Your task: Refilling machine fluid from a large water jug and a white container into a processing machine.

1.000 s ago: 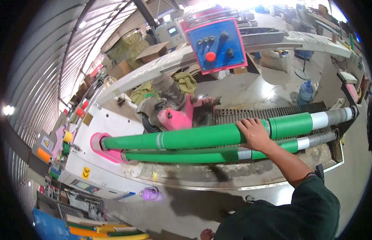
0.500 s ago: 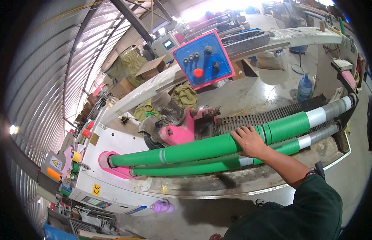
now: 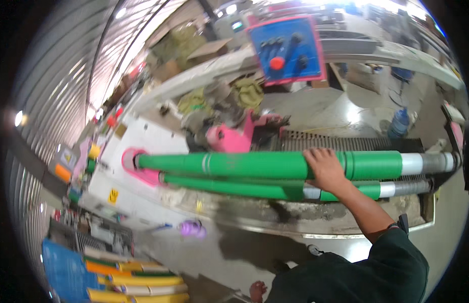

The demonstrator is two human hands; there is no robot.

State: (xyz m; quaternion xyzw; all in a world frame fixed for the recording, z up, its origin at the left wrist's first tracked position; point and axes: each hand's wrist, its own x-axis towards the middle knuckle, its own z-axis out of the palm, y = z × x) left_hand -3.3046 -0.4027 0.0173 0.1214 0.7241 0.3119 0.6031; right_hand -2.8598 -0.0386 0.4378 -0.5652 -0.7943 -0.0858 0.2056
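Observation:
My right hand (image 3: 326, 170) lies over a long green roll (image 3: 275, 165), fingers draped across its top and slightly apart, left of a dark seam. It rests on the roll rather than wrapping round it. The roll runs from a pink mount (image 3: 129, 162) on the left to a white and grey shaft end (image 3: 413, 164) on the right. A second, thinner green roll (image 3: 234, 187) lies beside it on the near side, with a pale gap in its green covering. At the lower edge, my left hand (image 3: 258, 291) hangs with its fingers curled in, apart from the rolls; nothing shows in it.
Beyond the rolls hangs a blue control box (image 3: 285, 48) with a pink frame and red button. A pink machine arm (image 3: 232, 137) and a ribbed black grate (image 3: 345, 143) sit behind. A blue water bottle (image 3: 399, 122) stands far right; yellow bars (image 3: 143, 280) lie lower left.
The view has swung, so the rolls now lie nearly level and the yellow bars at lower left appear. My right hand stays on the green roll; more of my left hand shows.

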